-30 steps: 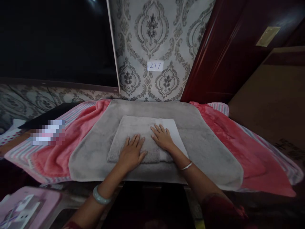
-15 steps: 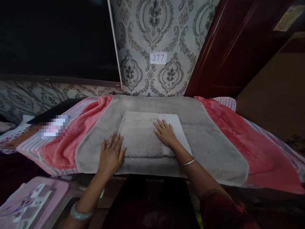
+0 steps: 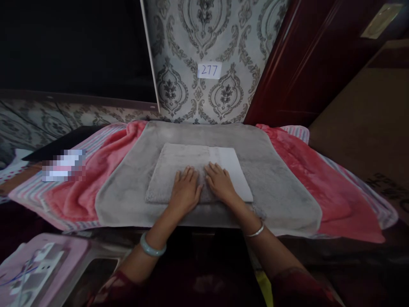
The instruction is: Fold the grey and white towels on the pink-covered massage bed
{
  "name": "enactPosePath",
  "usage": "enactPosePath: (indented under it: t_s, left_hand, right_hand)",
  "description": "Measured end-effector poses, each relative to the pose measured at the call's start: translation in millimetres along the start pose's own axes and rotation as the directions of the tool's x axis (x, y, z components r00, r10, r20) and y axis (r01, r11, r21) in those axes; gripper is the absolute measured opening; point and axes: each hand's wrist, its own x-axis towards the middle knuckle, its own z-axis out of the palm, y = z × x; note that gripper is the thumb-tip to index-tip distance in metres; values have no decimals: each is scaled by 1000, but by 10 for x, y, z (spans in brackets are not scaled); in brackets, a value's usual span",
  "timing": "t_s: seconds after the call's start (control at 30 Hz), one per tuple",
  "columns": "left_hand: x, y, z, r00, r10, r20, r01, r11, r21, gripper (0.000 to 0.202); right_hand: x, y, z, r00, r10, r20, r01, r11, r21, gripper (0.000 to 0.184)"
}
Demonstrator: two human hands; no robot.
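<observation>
A folded grey towel point(image 3: 179, 160) lies flat on a larger grey towel point(image 3: 281, 192) spread over a pink blanket point(image 3: 319, 179). My left hand point(image 3: 184, 191) rests palm down on the folded towel near its front edge, fingers stretched out. Right beside it my right hand point(image 3: 220, 182) lies flat on the same towel, fingers apart. The two hands almost touch at the towel's middle. I wear a pale bangle on the left wrist and a thin silver one on the right.
Patterned wallpaper with a paper label reading 277 point(image 3: 209, 70) rises behind. A dark red door point(image 3: 306, 64) stands at the right. A pink box point(image 3: 35, 268) sits at lower left. A striped cloth edge point(image 3: 96, 143) shows under the blanket.
My left hand slid left to the folded towel's left front corner, then came back to its middle beside the right hand. The right hand stayed flat on the towel.
</observation>
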Motion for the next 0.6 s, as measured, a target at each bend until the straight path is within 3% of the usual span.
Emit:
enactPosePath:
  t_s: [0.1,0.17,0.47,0.6]
  left_hand:
    - [13,93,100,998,-7,59,7,1000,7,54]
    - [-5,45,114,997,-20,74,19,1000,9,54]
    - [-246,-703,-92,979,-196,52,188,973,134,56]
    - [-108,-947,-199,972,-230,48,221,964,149,52]
  right_hand:
    - [-119,-39,63,1000,-9,1,9,999,-48,53]
    - [-139,-45,80,1000,-2,-1,2,998,-63,54]
    - [-145,-44,97,1000,9,3,-9,1000,-18,54]
    - [16,76,-6,1000,10,26,-11,998,64,52]
